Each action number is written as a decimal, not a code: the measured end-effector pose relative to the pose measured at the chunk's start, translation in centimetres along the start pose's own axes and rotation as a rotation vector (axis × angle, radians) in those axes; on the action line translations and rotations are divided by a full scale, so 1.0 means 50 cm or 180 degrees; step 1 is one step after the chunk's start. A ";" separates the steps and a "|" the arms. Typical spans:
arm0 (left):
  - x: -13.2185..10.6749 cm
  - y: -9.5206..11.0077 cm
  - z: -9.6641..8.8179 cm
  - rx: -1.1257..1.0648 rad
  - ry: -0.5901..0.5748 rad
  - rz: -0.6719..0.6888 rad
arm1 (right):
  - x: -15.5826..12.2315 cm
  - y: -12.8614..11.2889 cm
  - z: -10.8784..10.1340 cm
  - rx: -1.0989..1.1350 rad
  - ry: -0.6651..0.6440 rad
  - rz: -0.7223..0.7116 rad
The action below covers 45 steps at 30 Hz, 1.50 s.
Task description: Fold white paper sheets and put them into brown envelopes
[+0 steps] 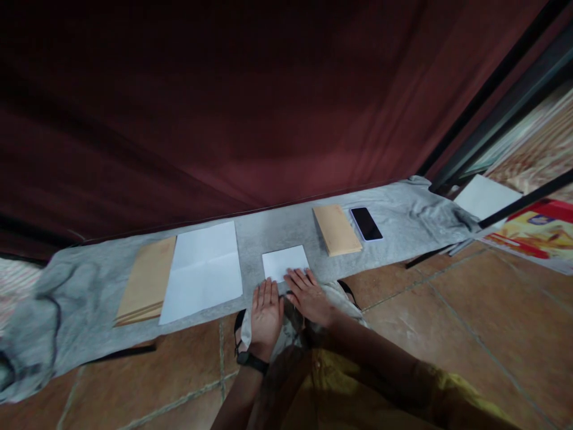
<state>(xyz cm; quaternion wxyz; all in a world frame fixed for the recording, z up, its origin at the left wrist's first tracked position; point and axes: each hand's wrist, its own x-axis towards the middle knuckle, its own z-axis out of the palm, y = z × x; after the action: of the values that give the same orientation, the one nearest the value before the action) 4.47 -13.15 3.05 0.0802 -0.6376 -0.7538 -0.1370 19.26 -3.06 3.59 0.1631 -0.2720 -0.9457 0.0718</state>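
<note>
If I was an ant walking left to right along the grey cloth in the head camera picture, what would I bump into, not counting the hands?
Brown paper pile → big white sheet → small white paper → smaller brown paper packet → phone.

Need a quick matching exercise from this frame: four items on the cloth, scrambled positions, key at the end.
Items
1. Phone
2. Large white sheet
3. Small white paper
4. Brown paper stack

Positions
A. Between the brown paper stack and the small white paper
B. Farthest left of the four on the grey cloth
C. Under the fingertips of the right hand
D. Farthest right of the four

Pairs: 1-D, 2-A, 3-C, 4-B
</note>
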 end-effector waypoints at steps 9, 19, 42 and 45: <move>0.102 0.022 0.022 -0.0225 -0.0065 -0.0081 | -0.013 0.018 0.037 -0.0216 -0.0015 -0.0103; 0.130 0.012 0.052 -0.0313 -0.0169 -0.0318 | -0.011 0.015 0.027 -0.0285 -0.0173 -0.0113; 0.143 -0.025 0.045 -0.0289 -0.0213 -0.0270 | -0.012 0.017 0.028 -0.0244 -0.0172 -0.0123; 0.117 -0.019 0.034 -0.0300 -0.0207 -0.0085 | -0.014 0.017 0.024 -0.0247 -0.0183 -0.0162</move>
<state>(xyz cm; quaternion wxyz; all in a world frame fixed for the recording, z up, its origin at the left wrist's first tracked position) 2.60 -7.27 3.06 0.0237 -0.6347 -0.7572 -0.1526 19.79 -2.78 2.08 0.1270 -0.2518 -0.9586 0.0387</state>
